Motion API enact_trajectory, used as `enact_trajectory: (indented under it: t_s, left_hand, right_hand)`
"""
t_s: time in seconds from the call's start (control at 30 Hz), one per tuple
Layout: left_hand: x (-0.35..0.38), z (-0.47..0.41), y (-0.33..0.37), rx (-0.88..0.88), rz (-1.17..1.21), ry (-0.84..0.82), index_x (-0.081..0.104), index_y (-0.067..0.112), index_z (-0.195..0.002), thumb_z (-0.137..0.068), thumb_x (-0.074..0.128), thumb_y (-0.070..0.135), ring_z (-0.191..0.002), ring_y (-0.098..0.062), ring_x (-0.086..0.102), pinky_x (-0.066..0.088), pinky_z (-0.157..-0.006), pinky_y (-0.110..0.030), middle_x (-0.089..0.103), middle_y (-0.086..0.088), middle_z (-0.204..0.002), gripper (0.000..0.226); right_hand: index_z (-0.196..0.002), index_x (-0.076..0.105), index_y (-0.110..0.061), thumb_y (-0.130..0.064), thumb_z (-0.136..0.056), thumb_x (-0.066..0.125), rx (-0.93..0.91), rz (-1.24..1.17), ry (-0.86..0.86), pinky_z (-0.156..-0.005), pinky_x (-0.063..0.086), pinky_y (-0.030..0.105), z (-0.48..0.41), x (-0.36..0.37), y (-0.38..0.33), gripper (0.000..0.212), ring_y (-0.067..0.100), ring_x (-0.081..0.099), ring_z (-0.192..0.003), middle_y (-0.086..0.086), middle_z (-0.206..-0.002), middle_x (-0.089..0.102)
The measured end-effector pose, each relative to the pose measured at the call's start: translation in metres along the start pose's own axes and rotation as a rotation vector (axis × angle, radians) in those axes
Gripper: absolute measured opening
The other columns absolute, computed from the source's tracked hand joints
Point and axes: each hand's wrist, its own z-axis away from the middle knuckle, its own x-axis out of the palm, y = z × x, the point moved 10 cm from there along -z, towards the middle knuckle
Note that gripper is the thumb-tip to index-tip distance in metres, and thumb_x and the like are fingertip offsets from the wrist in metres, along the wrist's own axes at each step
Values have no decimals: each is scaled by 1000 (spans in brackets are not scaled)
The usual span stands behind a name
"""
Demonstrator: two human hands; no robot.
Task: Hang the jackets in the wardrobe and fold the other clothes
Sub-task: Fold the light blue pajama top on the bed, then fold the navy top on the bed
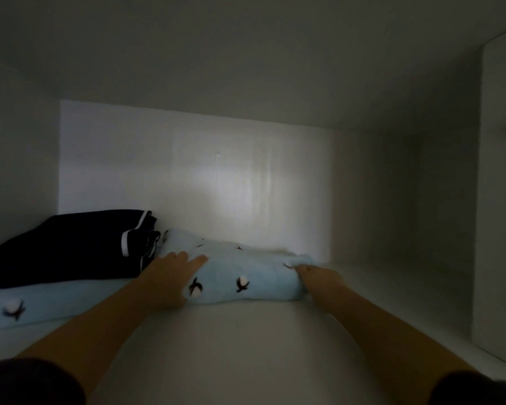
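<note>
Head view looks into a white wardrobe shelf point(246, 346). A folded blue garment point(246, 276) (cotton-boll print) lies at the far middle, near the back wall. The left hand point(173, 273) rests flat on its left end, fingers straight. The right hand point(319, 277) touches its right end; its fingers are blurred, so I cannot tell their grip. A folded navy garment point(70, 249) sits far left, on another blue cloth point(27, 308).

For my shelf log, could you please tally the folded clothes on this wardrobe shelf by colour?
Dark navy garment, white piping: 1
Light blue garments, flower print: 2, one touched by left hand and right hand, one at left front
Total: 3
</note>
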Motion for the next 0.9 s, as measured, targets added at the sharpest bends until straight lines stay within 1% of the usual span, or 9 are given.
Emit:
enact_trajectory:
  t_s: [0.07, 0.1, 0.17, 0.23, 0.3, 0.43, 0.57, 0.77, 0.9]
  left_hand:
    - [-2, 0, 2, 9, -41, 11, 37, 19, -142, -50, 83, 46, -83, -25, 64, 51, -62, -24, 62, -11, -105, 107]
    - [-7, 0, 3, 16, -70, 62, 38, 17, -140, -46, 83, 48, -79, -23, 65, 50, -59, -22, 63, -10, -101, 109]
    - [-1, -2, -1, -8, -66, 16, 20, 20, -148, -63, 73, 50, -101, -24, 57, 49, -75, -25, 52, -11, -122, 104]
    - [11, -2, -7, -75, -41, -115, 3, 27, -151, -80, 57, 49, -121, -24, 41, 41, -90, -30, 34, -7, -139, 92]
    - [-1, -2, -3, -93, -28, -106, 4, 27, -151, -84, 47, 53, -129, -24, 33, 37, -97, -33, 26, -7, -147, 84]
    - [-45, 9, 38, -33, -27, -103, 6, 24, -151, -93, 39, 52, -141, -18, 19, 25, -109, -33, 8, -2, -158, 73]
    - [-121, 36, 105, 128, 143, 22, 22, 26, -148, -94, 41, 51, -131, -10, 34, 30, -101, -23, 27, 7, -150, 62]
    - [-265, 104, 237, 337, 416, 318, 47, 31, -127, -86, 43, 50, -108, -11, 52, 42, -87, -29, 51, 14, -122, 45]
    - [-344, 174, 346, 484, 618, 486, 58, 24, -118, -83, 41, 49, -104, -16, 60, 49, -84, -30, 60, 9, -117, 46]
  right_hand:
    - [-151, 17, -13, -26, -105, 30, 90, -64, -64, -112, 22, 29, -4, 6, 11, 50, 27, 33, -139, 12, -155, 27]
    - [-149, 21, -8, -24, -105, 29, 99, -60, -49, -112, 24, 29, -4, 7, 12, 48, 28, 34, -138, 14, -154, 29]
    - [-147, 25, -10, -24, -102, 34, 73, 6, 19, -113, 24, 39, -1, 4, 9, 48, 24, 33, -139, 9, -154, 30]
    - [-148, 20, -14, -25, -99, 40, 41, 63, 49, -116, 15, 47, 7, 1, 5, 53, 22, 23, -143, 5, -156, 23]
    - [-148, 17, -15, -23, -96, 46, 39, 17, 83, -115, 15, 50, 20, -11, 4, 61, 22, 20, -144, 5, -156, 22]
    - [-150, 14, -20, -23, -93, 48, 2, -134, 198, -114, 21, 40, 75, -48, 6, 66, 20, 23, -142, 0, -155, 23]
    - [-147, 21, -27, -28, -91, 47, -90, -60, 291, -112, 21, 34, 169, -80, 15, 62, 17, 26, -140, -4, -153, 27]
    - [-144, 29, -27, -31, -90, 46, -82, 117, 412, -117, 10, 38, 350, -135, 57, 57, 17, 14, -145, -4, -151, 28]
    - [-137, 44, -22, -27, -85, 54, 0, 238, 492, -114, 22, 44, 501, -165, 95, 53, 22, 29, -141, 1, -148, 39]
